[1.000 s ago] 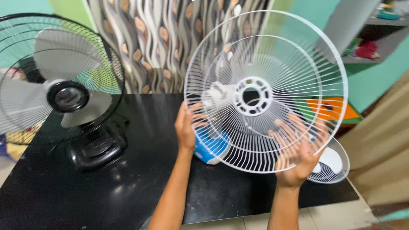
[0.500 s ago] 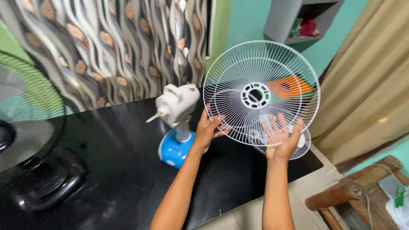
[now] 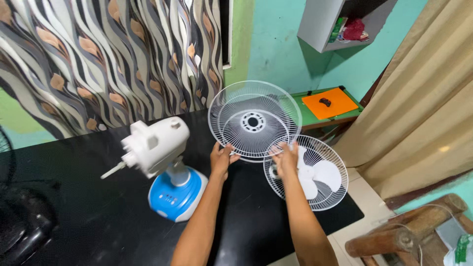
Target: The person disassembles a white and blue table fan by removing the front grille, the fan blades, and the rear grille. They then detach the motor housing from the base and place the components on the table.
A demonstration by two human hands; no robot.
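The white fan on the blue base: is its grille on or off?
Off. The motor head shows a bare shaft; both hands, left hand and right hand, hold one white grille apart from it.

The black table (image 3: 98, 216) lies bare in front of and to the left of the white fan body on its blue base (image 3: 165, 167), and a strip of open tabletop runs between that base and the left hand (image 3: 220, 160). To the right the way is closed: the white wire guard (image 3: 253, 120) held upright by the left hand and the right hand (image 3: 286, 160) fills the far middle, and a second guard with white blades (image 3: 308, 172) covers the table's right end. A patterned curtain (image 3: 98, 64) hangs close behind the table, and a black fan base (image 3: 22, 226) stands at the left edge.
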